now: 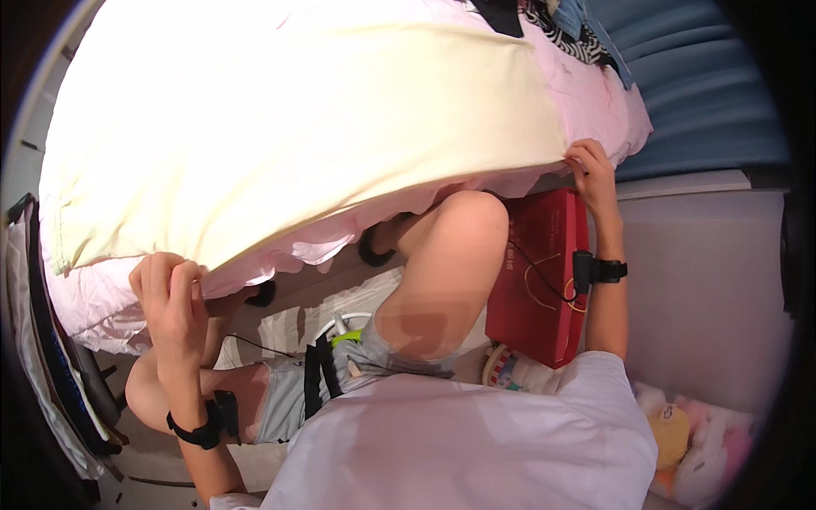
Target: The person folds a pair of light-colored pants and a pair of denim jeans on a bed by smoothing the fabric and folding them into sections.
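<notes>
A pale yellow cloth [446, 108] lies spread over a pink bed cover [590, 105]. My left hand [169, 299] pinches its near edge at the lower left, fingers bent over the fabric. At the other end of that edge, my right hand [591, 167] grips a corner between thumb and fingers. The edge runs taut between both hands, above my knees. Strong glare washes out the cloth's upper left, so detail there is hidden. Each wrist wears a black strap with a small device.
A red gift box or bag [535, 274] with cord handles stands by my right arm. Dark clothes [567, 38] lie at the bed's far right beside a blue curtain [701, 83]. Garments [57, 357] hang at the left. Plush toys [688, 446] sit at the lower right.
</notes>
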`<control>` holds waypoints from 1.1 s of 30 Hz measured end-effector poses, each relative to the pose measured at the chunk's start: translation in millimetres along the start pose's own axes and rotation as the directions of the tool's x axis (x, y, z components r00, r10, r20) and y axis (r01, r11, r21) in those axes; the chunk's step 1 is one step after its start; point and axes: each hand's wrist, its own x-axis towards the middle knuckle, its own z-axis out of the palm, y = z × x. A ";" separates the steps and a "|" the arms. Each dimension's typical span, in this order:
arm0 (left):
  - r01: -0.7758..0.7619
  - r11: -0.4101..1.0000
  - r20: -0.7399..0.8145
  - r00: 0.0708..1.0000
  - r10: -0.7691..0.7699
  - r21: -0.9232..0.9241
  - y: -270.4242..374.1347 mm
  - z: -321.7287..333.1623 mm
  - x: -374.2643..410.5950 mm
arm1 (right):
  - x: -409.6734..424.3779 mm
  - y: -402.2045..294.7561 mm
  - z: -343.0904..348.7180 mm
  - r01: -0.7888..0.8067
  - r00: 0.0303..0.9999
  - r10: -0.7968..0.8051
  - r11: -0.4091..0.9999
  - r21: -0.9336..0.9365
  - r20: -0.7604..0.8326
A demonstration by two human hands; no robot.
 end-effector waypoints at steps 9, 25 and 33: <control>0.030 0.999 0.199 0.980 -0.022 -0.037 15.3 -25.9 21.0 | 13.2 -15.5 -18.9 -0.023 0.985 0.036 0.996 -0.081 0.166; -0.312 0.949 0.252 0.915 0.315 -0.052 -11.0 56.8 82.5 | 132.3 -304.2 144.0 0.229 0.973 -0.228 0.968 0.098 -0.019; -0.216 0.976 0.240 0.947 0.214 -0.019 -22.4 12.5 90.7 | 143.5 -271.9 101.1 0.212 0.964 -0.212 0.977 0.021 0.163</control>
